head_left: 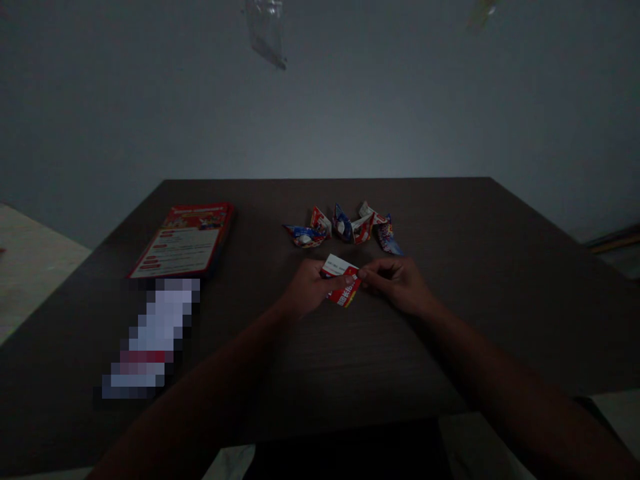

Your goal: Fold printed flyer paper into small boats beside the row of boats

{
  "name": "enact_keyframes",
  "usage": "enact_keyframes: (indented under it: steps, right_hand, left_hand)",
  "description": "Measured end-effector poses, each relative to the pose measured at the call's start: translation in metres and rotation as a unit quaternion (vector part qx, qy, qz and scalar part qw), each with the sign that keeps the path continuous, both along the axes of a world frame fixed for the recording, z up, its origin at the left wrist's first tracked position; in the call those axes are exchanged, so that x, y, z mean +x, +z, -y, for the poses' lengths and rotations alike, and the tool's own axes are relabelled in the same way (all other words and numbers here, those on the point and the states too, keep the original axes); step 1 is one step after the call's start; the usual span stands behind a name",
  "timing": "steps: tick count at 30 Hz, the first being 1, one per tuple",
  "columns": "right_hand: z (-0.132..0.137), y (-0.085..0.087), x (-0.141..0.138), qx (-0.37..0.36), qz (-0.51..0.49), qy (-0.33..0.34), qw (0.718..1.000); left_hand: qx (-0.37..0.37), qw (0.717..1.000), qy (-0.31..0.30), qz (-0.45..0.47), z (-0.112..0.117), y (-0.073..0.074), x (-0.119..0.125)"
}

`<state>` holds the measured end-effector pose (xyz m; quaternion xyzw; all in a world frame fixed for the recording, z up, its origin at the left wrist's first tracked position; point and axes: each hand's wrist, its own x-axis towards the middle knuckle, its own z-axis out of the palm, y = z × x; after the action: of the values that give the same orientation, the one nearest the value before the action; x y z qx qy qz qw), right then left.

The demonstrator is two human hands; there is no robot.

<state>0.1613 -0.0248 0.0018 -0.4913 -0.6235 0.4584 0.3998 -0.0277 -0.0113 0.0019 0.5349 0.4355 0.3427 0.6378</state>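
While both hands pinched it, the small paper [341, 280] was low over the dark table [500, 280], near its middle. It was red and white with print on it, and it looked partly folded. The left hand [307, 288] held its nine o'clock side, with thumb and fingers pressed together on it. The right hand [400, 283] pinched its three o'clock edge the same way.

I think the paper was very light and thin. It would bend easily and keep a crease, and it could tear if pulled hard. It looked a bit shiny, so it might slip. The edges and corners seemed the best places to hold it, with just the fingertips.

At twelve o'clock from the paper, near it, lay a row of little folded shapes [345, 228] in red, white and blue. At ten o'clock, well apart, sat a stack of red leaflets [183, 241]. At eight o'clock was a blurry patch [153, 340], and I could not tell what it was.

The room was very dim. The words on the paper were too small to read. Fingers hid part of it, so I could not tell how it was folded or whether it touched the table. Far off at twelve o'clock, something clear [265, 30] hung down, cut off at the top.
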Motion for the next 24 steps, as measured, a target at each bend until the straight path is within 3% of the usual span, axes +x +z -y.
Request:
enact_keyframes:
  steps: [15, 24]
  right_hand:
    - [-0.003, 0.001, 0.004, -0.024, -0.049, -0.021, 0.998]
    - [-0.006, -0.002, 0.009, -0.032, -0.066, -0.024, 0.997]
  left_hand:
    - [-0.021, 0.998, -0.028, 0.044, -0.009, -0.010, -0.008]
    - [-0.106, 0.982, -0.110, 0.108, -0.012, -0.002, -0.015]
